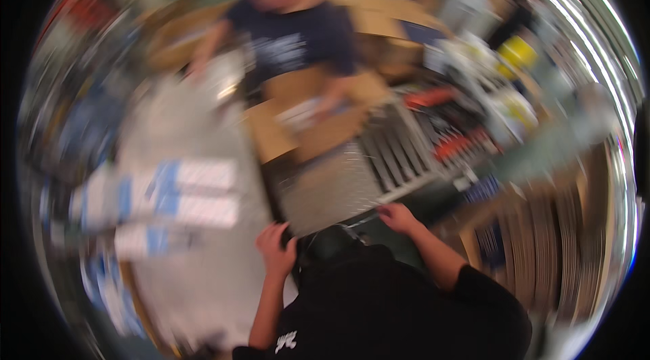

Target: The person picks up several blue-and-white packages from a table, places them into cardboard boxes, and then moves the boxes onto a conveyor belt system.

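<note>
My left hand (275,251) is at the right edge of a long pale table (210,251), its thumb apart from the fingers, with nothing seen in it. My right hand (398,218) is by the front edge of a metal work surface (325,191), its fingers curled together; what they hold, if anything, is hidden. A thin pale cable (351,226) runs near the front of that surface. Beyond it stands an open cardboard box (271,133). A co-worker in a dark shirt (298,38) reaches into the box with one hand; the other arm stretches over the table. The picture is blurred by motion.
White-and-blue cartons (203,194) lie stacked on the table's left. A slatted roller section (399,150) adjoins the metal surface, with an orange-and-black crate (443,119) behind it. Flat cardboard sheets (542,245) stand upright at the right. More boxes (372,18) are behind the co-worker.
</note>
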Motion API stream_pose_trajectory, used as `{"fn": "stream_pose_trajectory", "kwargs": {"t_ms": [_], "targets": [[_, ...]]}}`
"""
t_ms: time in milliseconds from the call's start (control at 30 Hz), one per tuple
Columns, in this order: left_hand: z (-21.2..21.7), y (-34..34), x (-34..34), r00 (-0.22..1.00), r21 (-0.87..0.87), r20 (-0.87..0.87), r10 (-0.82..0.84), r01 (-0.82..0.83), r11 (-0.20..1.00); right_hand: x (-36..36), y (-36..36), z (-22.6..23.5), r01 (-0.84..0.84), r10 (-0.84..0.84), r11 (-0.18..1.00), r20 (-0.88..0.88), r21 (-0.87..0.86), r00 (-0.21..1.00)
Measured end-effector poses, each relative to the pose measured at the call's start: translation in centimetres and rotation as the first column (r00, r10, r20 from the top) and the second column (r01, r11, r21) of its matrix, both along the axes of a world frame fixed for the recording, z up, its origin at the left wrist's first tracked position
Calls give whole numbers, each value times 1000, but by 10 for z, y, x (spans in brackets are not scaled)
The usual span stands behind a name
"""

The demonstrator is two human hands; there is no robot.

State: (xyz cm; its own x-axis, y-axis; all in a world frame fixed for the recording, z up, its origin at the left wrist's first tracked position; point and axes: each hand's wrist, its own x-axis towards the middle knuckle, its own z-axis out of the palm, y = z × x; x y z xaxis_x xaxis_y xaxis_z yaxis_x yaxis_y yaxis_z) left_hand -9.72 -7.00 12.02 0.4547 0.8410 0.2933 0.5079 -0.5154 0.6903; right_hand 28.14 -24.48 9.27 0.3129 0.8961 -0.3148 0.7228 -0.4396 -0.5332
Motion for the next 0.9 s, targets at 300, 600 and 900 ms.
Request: {"fn": "stream_pose_trajectory", "kwargs": {"t_ms": [300,600,900], "targets": [[12,-8,128,894,-122,5,-448,445,887,125,-196,374,34,-690,724,721,689,68],[49,-18,226,734,-200,166,-658,679,706,96,-391,509,797,-692,115,623,593,-364],[32,-31,228,579,-120,111,-808,815,567,46,-503,501,936,-391,70,872,346,-294]]}}
